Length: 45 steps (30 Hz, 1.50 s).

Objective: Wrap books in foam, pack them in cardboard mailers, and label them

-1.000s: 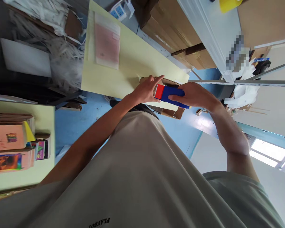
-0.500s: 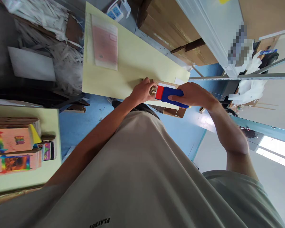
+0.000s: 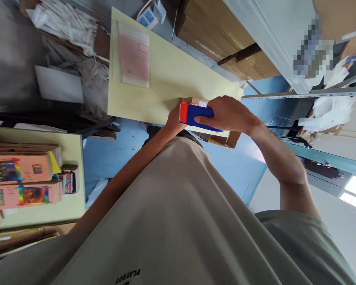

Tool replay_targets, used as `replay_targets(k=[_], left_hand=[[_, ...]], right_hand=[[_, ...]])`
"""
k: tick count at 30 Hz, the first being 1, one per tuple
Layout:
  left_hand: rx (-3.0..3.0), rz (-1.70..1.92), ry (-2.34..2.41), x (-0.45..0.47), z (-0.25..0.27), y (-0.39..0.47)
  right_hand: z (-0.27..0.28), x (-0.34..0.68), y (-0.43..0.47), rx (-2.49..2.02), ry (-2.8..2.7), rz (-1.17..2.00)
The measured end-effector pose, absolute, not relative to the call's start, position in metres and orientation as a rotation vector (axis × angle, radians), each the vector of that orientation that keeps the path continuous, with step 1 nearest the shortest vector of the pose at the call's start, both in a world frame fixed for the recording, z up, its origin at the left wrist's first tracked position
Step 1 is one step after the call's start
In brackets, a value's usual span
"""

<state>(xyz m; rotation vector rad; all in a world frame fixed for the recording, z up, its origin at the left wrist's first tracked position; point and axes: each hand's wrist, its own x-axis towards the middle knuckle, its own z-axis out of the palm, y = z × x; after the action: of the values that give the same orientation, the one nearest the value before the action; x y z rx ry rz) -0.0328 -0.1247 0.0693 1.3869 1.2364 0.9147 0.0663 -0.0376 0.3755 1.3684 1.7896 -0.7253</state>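
My right hand (image 3: 231, 113) is wrapped round a blue tape dispenser (image 3: 200, 114) with a red head and a pale serrated edge. The dispenser lies over a cardboard box (image 3: 233, 139) at the near edge of the cream table, its red head in front of my left fingers. My left hand (image 3: 174, 118) is curled at the box's left end. Most of its fingertips are hidden behind the dispenser. A white patch shows on the box beside the dispenser.
On the cream table (image 3: 163, 67) lies a pinkish booklet in a clear sleeve (image 3: 134, 55). A power strip (image 3: 147, 18) and large cartons (image 3: 216, 31) stand behind it. Stacks of printed boxes (image 3: 32, 196) fill a second table at left. Metal shelving is at right.
My right hand has moved left with the tape dispenser, whose red head now covers my left fingers. The shiny brownish patch between my left fingers is now hidden. The view has shifted slightly.
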Motion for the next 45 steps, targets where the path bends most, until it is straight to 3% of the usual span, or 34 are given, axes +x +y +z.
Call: replay_targets(k=[8,21,28,33,45], left_hand=[[1.511,0.747,1.258,-0.049,0.08,-0.118],[1.534,0.692,1.31,-0.059,0.107,-0.114],[1.14,0.755,1.728,-0.026,0.107,-0.139],[1.176,0.696,1.959,-0.013,0.113,-0.145],[1.075,0.714,2.08,0.0,0.107,-0.135]], right_hand=[[0.373,0.137,-0.024,1.398,1.667,-0.753],[0.285,0.206,-0.024,1.392,1.696,-0.876],[0.27,0.224,-0.027,1.365,1.774,-0.967],[0.259,0.233,-0.026,1.369,1.832,-1.054],[0.254,0.24,-0.023,1.349,1.924,-1.188]])
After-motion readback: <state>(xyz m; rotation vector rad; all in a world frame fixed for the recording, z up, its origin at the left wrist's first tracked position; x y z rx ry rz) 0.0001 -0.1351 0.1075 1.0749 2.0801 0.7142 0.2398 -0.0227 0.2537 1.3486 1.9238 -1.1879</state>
